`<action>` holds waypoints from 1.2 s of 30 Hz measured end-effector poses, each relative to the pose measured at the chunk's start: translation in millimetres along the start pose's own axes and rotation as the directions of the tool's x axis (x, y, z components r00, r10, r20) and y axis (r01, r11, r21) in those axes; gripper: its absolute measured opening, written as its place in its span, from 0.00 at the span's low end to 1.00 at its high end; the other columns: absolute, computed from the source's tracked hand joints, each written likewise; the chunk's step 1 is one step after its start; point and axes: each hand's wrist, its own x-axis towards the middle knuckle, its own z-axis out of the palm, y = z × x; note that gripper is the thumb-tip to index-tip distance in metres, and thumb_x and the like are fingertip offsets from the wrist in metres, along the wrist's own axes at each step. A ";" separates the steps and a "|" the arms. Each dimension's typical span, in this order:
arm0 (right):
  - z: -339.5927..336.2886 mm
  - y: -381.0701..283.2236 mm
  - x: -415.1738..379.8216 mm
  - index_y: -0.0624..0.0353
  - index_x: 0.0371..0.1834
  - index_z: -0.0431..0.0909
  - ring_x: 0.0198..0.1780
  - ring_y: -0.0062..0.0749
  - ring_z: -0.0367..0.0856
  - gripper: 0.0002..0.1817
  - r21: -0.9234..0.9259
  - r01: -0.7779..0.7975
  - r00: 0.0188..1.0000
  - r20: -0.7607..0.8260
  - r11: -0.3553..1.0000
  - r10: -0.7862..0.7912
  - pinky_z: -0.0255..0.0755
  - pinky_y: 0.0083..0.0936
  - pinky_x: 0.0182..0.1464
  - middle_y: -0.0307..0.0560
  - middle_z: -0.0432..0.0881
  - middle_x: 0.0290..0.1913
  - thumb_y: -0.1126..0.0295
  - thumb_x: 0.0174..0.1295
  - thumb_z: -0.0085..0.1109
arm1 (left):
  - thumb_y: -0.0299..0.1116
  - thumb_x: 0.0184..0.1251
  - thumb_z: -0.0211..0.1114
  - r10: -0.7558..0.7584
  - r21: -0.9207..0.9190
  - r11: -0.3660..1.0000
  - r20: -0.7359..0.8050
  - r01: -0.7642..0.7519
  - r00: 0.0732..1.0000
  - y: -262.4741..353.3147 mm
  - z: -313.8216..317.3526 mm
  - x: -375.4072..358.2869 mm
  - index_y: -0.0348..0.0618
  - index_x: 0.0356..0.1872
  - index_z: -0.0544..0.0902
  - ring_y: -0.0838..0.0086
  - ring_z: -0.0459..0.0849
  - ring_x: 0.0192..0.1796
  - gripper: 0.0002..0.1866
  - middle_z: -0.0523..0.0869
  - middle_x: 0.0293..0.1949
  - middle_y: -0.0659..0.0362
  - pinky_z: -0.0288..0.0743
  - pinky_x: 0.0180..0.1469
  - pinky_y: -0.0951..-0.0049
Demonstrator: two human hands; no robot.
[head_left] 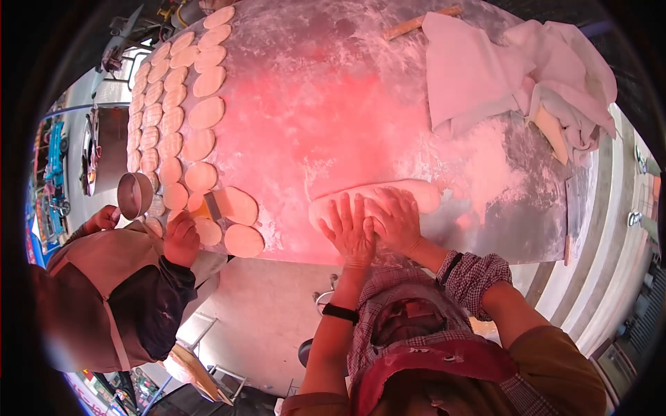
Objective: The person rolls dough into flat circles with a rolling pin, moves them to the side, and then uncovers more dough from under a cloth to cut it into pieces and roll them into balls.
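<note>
A long, smooth roll of pale dough lies near the front edge of the floured table. My left hand presses flat on the roll's left part, fingers spread and pointing away from me. Beside it, my right hand rests on the middle of the roll, its fingers also stretched out. The two hands touch or nearly touch at the thumbs. Neither one grips anything. Part of the dough is hidden beneath the palms.
Rows of flat dough rounds line the table's left side. There a co-worker's hand is by a flat-bladed tool, near a metal ring. At back right lie a crumpled cloth, partly covering dough, and a wooden stick.
</note>
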 end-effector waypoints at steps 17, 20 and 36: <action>77.9 57.1 244.8 0.51 0.47 0.83 0.64 0.44 0.73 0.17 -0.135 -0.111 0.986 -0.139 0.985 0.092 0.62 0.46 0.66 0.49 0.76 0.63 0.53 0.62 0.58 | 0.51 0.77 0.41 -0.070 0.285 0.955 -0.047 0.081 0.996 -29.5 32.1 275.0 0.56 0.69 0.73 0.57 0.61 0.76 0.26 0.70 0.73 0.60 0.47 0.72 0.37; 71.3 45.9 210.2 0.52 0.58 0.80 0.68 0.45 0.69 0.22 -0.189 -0.208 0.974 -0.128 0.960 0.186 0.61 0.48 0.68 0.50 0.70 0.69 0.55 0.64 0.56 | 0.50 0.77 0.42 0.031 0.217 0.976 -0.160 0.005 0.987 -31.2 28.4 250.6 0.52 0.69 0.73 0.59 0.63 0.75 0.26 0.70 0.72 0.59 0.50 0.72 0.45; -26.1 57.5 -19.7 0.53 0.66 0.75 0.70 0.46 0.68 0.28 0.121 -0.053 0.993 0.107 0.991 0.040 0.63 0.49 0.69 0.46 0.71 0.69 0.59 0.60 0.60 | 0.57 0.76 0.44 0.325 0.020 0.944 0.134 -0.330 0.936 -10.0 -12.6 21.1 0.49 0.71 0.71 0.56 0.65 0.74 0.31 0.71 0.71 0.54 0.54 0.70 0.50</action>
